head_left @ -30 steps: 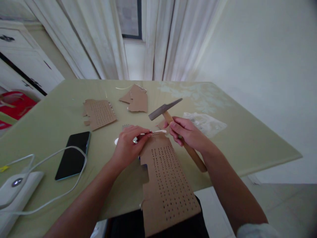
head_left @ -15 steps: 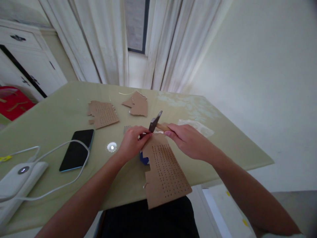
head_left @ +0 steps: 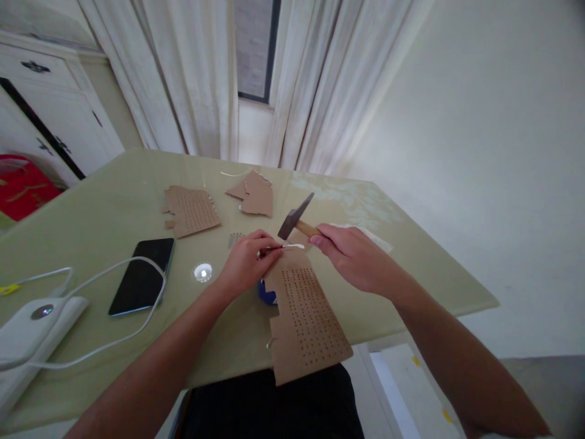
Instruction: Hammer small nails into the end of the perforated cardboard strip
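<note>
Hammer [head_left: 296, 217]: a small one with a dark metal head and a wooden handle; it is raised just above the far end of the perforated cardboard sheet [head_left: 305, 315], head tilted up and away.
Right hand [head_left: 354, 256]: it is closed round the handle close behind the head, a short choked grip; most of the handle is hidden in the fist.
Left hand [head_left: 244, 263]: thumb and fingertips are pinched on a thin nail-like pin [head_left: 274, 249] at the sheet's far edge; what exactly is pinched is too small to be told for sure.
Sheet position: it lies on the green table [head_left: 91, 225], its near end overhanging the table edge; a blue object [head_left: 266, 294] shows partly under it.
Handling, hammer: it is judged head-heavy and rigid, best held on the wood.
Handling, sheet: it is judged light, thin and easily bent or torn along the hole rows; it is best steadied flat near the struck spot.
Handling, pin: it is judged tiny, stiff and slippery, and is to be kept upright by fingertip pinch.
Nearby: two cardboard scraps [head_left: 192, 210], a phone [head_left: 142, 275] and a white cable [head_left: 114, 341] lie to the left.
</note>
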The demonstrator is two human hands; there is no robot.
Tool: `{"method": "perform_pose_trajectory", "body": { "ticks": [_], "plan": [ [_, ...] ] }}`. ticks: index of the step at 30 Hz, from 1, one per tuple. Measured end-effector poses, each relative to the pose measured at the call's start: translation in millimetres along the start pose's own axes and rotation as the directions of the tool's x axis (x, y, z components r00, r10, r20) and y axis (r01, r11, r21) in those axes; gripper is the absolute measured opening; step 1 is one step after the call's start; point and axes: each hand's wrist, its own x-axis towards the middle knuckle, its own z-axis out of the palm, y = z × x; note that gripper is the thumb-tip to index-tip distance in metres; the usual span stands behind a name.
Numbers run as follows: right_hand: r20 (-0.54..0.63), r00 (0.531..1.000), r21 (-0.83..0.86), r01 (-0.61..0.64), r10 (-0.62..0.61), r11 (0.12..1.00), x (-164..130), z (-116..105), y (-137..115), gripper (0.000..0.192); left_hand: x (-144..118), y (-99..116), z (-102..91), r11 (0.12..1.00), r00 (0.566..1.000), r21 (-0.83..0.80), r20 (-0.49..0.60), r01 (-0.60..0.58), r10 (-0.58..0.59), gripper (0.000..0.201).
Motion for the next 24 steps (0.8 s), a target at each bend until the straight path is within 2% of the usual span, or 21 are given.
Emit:
{"method": "perform_pose_trajectory", "body": {
  "ticks": [2, 4, 7, 10, 14, 19, 24],
  "plan": [
    [-0.028, 0.999, 0.031, -0.017, 0.018, 0.999, 0.2, 1.7, 0.3, 0.034, -0.3, 1.2, -1.3, 1.0, 1.0, -0.004, 0.023, 0.018, -0.017, 0.02],
    [0.009, 1.0, 0.031, -0.007, 0.006, 0.999, 1.7, 7.5, 1.8, 0.032, -0.9, 2.4, -2.3, 0.999, 0.999, 0.02, 0.032, 0.029, -0.03, 0.026],
    [0.1, 0.994, 0.02, 0.043, -0.045, 0.999, 3.8, 16.7, 6.0, 0.026, -2.5, 3.6, -2.5, 0.998, 0.999, 0.048, -0.006, 0.042, -0.041, 0.047],
    [0.072, 0.997, 0.029, 0.027, -0.029, 0.999, 3.7, 17.8, 9.6, 0.028, -3.7, 3.6, -1.4, 0.998, 0.998, 0.04, -0.026, 0.049, -0.048, 0.063],
    [0.001, 1.0, 0.073, -0.008, 0.008, 0.997, 4.9, 20.1, 12.3, 0.033, -4.2, 2.9, -0.6, 0.998, 0.999, 0.043, -0.019, 0.046, -0.045, 0.06],
    [0.089, 0.995, 0.06, 0.047, -0.053, 0.997, 8.7, 32.9, 18.5, 0.029, -4.8, 2.7, -1.2, 0.997, 0.998, 0.047, -0.003, 0.056, -0.056, 0.06],
    [-0.006, 1.0, 0.167, 0.025, -0.024, 0.986, 3.0, 24.0, 25.8, 0.033, -5.7, 3.9, -1.6, 0.996, 0.997, 0.053, -0.015, 0.071, -0.071, 0.061]
  ]
}}
